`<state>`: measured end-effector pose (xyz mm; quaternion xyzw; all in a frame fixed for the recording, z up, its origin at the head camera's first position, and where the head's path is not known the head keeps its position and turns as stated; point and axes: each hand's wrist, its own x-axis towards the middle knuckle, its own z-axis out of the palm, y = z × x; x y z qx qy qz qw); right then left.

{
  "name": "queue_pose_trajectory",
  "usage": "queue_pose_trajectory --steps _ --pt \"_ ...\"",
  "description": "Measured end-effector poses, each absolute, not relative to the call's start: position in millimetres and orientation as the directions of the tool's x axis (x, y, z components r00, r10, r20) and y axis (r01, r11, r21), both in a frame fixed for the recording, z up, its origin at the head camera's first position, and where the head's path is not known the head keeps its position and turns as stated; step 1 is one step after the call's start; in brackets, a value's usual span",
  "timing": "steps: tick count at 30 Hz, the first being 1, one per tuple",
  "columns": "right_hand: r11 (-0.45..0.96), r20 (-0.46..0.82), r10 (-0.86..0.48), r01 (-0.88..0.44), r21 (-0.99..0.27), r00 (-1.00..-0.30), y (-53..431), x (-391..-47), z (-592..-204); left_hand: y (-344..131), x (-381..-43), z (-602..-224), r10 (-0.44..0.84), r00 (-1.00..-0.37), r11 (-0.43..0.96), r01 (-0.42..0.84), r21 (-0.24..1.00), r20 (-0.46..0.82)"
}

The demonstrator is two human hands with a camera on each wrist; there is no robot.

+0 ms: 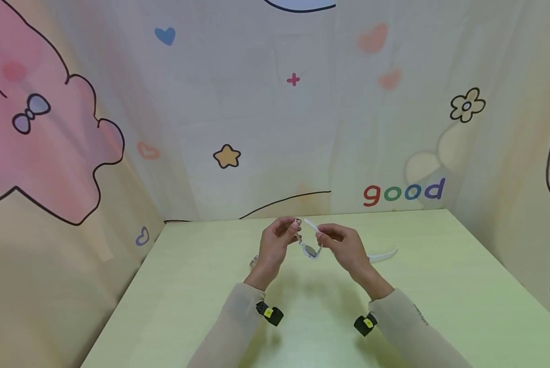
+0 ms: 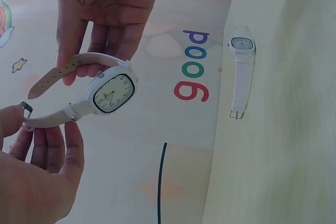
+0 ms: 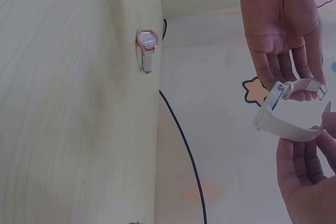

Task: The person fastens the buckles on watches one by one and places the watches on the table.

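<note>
A white wristwatch [image 1: 310,251] with a rounded-square dial is held up above the table between both hands, its strap unfastened. My left hand [image 1: 275,245] pinches the buckle end of the strap, and the metal buckle [image 2: 26,109] shows by the thumb. My right hand [image 1: 346,247] grips the other strap half [image 2: 55,77], which has a row of holes. In the left wrist view the dial [image 2: 114,93] faces the camera. The right wrist view shows the case [image 3: 269,106] from its side, with the two strap ends apart.
A second white watch [image 2: 242,72] lies stretched out on the table [image 1: 164,306], right of my right hand. Behind my left wrist lies a watch with a rose-gold case [image 3: 148,40] and pale strap. A patterned cloth backdrop [image 1: 266,128] rises at the table's far edge.
</note>
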<state>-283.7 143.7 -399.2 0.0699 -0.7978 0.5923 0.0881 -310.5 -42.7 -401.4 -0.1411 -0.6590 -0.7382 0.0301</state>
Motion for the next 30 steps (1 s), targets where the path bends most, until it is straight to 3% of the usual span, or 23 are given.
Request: queue_pose_trajectory --steps 30 --pt "0.285 0.223 -0.032 -0.222 -0.932 -0.974 141.3 -281.2 -398.7 -44.5 -309.3 -403.6 0.197 -0.951 -0.087 0.224 0.971 0.237"
